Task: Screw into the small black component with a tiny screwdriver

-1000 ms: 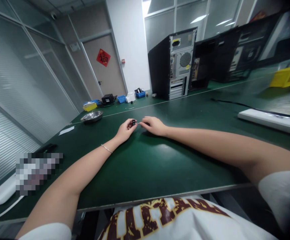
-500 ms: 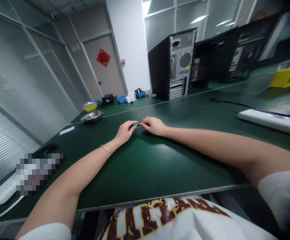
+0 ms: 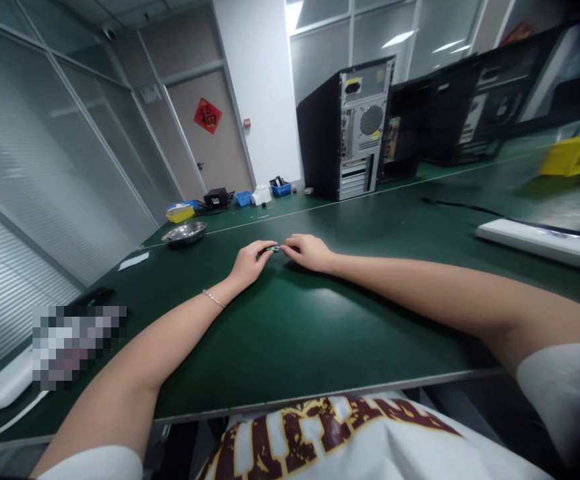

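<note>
Two bare hands meet over the green desk (image 3: 320, 347), close together, with a small part (image 3: 273, 249) between their fingertips. The part looks dark and greenish with a pale bit at its right end, and is too small to make out further. The left hand (image 3: 247, 263) has its grip pinching the part between thumb and fingers, the fingers curved over it from the far side. A thin bracelet (image 3: 214, 299) circles that wrist. The right hand (image 3: 311, 253) has thumb and forefinger drawn near each other at the right end of the part; whether its grip is pressed fully together on something cannot be told.

Beyond the left hand, a shiny metal bowl (image 3: 185, 233) sits on the desk, with a white slip (image 3: 134, 261) lying nearer the left edge. Farther back stand a yellow tray (image 3: 180, 214), a black box (image 3: 216, 197) with cables, and two small blue bins (image 3: 281, 189) with a white object (image 3: 261, 195) between them. A computer tower (image 3: 323, 133) stands upright beyond the right hand. Far right are a white strip (image 3: 545, 245) and a yellow bin (image 3: 575, 155).
</note>
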Motion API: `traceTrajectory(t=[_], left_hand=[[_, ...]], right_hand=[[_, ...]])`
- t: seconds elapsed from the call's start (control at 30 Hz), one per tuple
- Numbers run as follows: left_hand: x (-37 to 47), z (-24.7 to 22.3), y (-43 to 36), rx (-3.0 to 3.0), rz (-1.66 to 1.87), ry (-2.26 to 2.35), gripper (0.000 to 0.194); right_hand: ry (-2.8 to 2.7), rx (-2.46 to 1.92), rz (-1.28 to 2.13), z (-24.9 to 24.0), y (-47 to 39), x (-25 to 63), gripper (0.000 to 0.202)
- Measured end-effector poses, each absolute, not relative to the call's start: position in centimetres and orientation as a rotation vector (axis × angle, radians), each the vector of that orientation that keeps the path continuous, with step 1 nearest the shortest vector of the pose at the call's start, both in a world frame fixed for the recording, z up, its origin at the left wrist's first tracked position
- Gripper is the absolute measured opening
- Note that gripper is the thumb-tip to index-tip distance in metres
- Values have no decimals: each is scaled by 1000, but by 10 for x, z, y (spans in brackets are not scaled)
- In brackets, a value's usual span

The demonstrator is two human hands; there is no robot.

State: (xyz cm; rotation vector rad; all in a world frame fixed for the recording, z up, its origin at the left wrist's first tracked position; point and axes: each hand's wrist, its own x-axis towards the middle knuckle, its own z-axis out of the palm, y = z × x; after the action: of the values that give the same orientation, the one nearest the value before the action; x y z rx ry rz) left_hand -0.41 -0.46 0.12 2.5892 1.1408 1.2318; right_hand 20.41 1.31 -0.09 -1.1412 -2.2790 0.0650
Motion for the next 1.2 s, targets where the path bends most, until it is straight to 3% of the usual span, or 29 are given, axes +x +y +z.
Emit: traceTrajectory(t=[0.57,0.93,1.2], left_hand=[[-3,-1,-7,2505,1165,1130,23],[-6,-9,3,2265,1228,1153,24],[-8,-9,10,2483,1000,1150,22]], right_hand=[[-2334,-948,139,-3,16,205,34],[-2266,-1054,167,-5,18,204,37],[-2264,-1033,152,-5,18,204,36]])
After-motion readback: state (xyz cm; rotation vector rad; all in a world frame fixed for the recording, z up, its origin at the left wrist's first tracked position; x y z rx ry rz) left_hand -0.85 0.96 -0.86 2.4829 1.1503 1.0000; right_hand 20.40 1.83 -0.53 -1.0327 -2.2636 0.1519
